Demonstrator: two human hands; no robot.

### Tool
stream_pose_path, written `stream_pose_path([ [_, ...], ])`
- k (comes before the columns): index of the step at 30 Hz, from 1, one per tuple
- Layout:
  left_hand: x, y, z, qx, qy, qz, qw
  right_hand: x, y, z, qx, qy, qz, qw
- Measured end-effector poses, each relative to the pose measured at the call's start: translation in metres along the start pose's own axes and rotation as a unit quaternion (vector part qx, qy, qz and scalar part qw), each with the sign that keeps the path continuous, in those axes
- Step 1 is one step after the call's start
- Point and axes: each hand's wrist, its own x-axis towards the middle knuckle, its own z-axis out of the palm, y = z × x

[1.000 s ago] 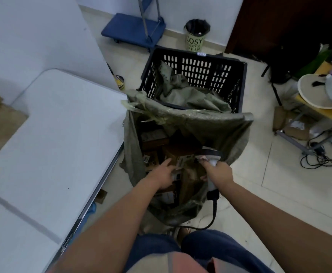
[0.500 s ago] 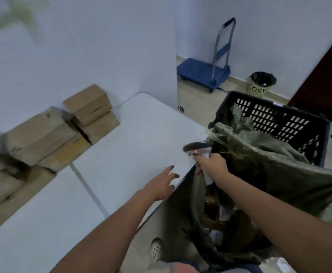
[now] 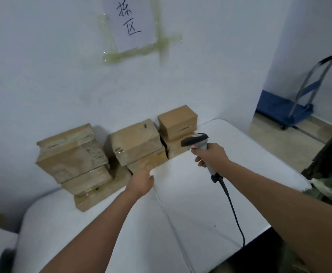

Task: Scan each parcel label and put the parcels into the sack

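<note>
left hand (image 3: pixel 142 181): motion-blurred, fingers indistinct against the parcels (image 3: pixel 141 143)
sack (image 3: pixel 330 186): cut by right edge, mouth unseen
wall sign (image 3: pixel 130 20): top cropped
parcel labels: none legible

Over the white table (image 3: pixel 190 194) both my arms are in view, and they are bare: skin runs unbroken from the wrists back to the lower edge of the view, where each arm widens. My left forearm (image 3: pixel 102 223) crosses the table's near left part and is long and even, narrowing towards the wrist. My left hand (image 3: pixel 141 183), at the table's far side, is smeared by motion, so its fingers cannot be told apart. My right forearm (image 3: pixel 279 194) comes in from beyond the table's right edge. My right hand (image 3: pixel 210 156) is sharp, with the knuckles and wrist clearly outlined.
</note>
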Motion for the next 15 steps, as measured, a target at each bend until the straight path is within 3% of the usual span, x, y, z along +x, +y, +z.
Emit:
stream_pose_path([
  [3,0.005,-0.013,-0.045,0.053,0.181,-0.012,0.982,0.016,-0.023,0.031,-0.009,0.002,-0.015,1.000],
  [7,0.011,-0.039,-0.100,0.130,0.248,-0.055,0.959,0.034,-0.046,0.072,-0.007,-0.004,-0.040,0.999],
  [11,0.017,-0.080,-0.146,0.179,0.214,-0.128,0.952,0.047,-0.070,0.107,-0.015,-0.029,-0.059,0.998],
  [15,0.029,-0.114,-0.188,0.242,0.044,-0.185,0.951,0.060,-0.083,0.135,-0.008,-0.061,-0.062,0.996],
])
